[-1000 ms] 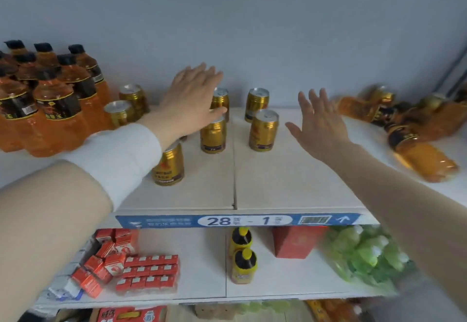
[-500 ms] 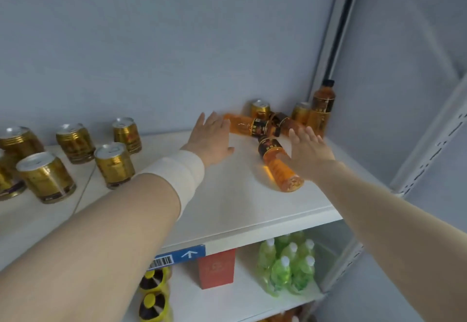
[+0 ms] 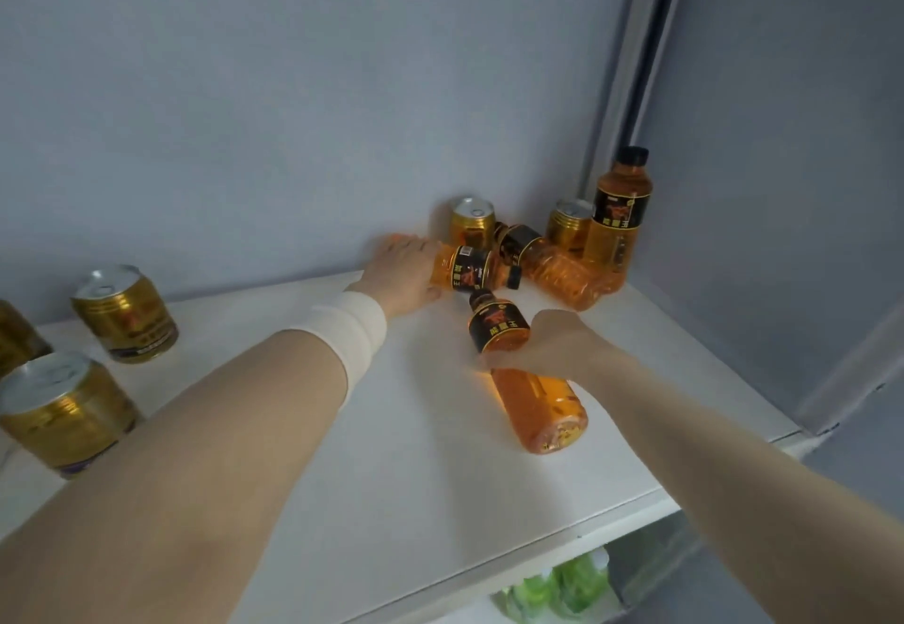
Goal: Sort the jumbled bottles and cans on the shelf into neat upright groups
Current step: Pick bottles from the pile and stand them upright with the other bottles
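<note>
The shelf (image 3: 391, 452) carries a jumbled cluster of bottles and cans at its back right corner.

1. Upright bottle (image 3: 617, 217): stands closest to the back right corner, black cap up.
2. Right can (image 3: 569, 228): upright, just beside the upright bottle on its left.
3. Middle can (image 3: 471, 228): upright against the back edge, behind the lying bottles.
4. Third lying bottle (image 3: 557, 271): on its side in front of the right can, base toward the right edge.
5. Rear lying bottle (image 3: 472, 270): on its side, parallel to the back edge, cap pointing right.
6. Front lying bottle (image 3: 533, 398): on its side, cap toward the cluster, base toward the front edge.

Left hand (image 3: 403, 276): fingers curl over the base end of the rear lying bottle and grasp it. A white wristband (image 3: 350, 332) sits on this wrist.

Right hand (image 3: 562, 342): laid across the middle of the front lying bottle, fingers wrapped around the body just below the black label.

Left cans (image 3: 124, 312): three upright near the left edge, well apart from the cluster; one is cut off by the frame.

Green bottles (image 3: 562, 589) show on the level below, under the front edge.
</note>
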Motion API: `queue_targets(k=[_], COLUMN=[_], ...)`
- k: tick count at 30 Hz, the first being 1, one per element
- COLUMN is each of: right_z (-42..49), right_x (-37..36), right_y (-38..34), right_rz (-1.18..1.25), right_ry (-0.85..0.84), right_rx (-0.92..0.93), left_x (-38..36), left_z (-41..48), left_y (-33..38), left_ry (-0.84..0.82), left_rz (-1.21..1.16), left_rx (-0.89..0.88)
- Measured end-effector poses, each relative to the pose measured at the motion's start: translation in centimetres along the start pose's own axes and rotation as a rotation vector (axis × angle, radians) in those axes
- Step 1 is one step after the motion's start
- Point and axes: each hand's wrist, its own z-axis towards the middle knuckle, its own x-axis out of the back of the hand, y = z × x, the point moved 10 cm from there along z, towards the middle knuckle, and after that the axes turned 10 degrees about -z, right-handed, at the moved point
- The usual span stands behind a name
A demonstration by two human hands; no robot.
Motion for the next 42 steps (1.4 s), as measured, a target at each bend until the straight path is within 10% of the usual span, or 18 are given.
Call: queue_targets(k=[17, 30, 42], right_z=[1.0, -1.9, -1.7], right_x=[-0.8, 3.3, 1.4], right_y=[5.9, 3.4, 3.6], right_rz=[0.682, 0.739, 0.799], right_ry=[-0.112, 0.519, 0.47], right_rx=[-0.001, 0.308, 0.419], left_x=[-1.5, 1.7, 2.1], left_z=[4.4, -8.9, -11.2], left_y=[-0.4, -0.9, -0.5], left_ry=[0.038, 0.492, 0.514], left_rz=[0.059, -0.914, -1.114], left_rx=[-0.055, 0.419, 0.393])
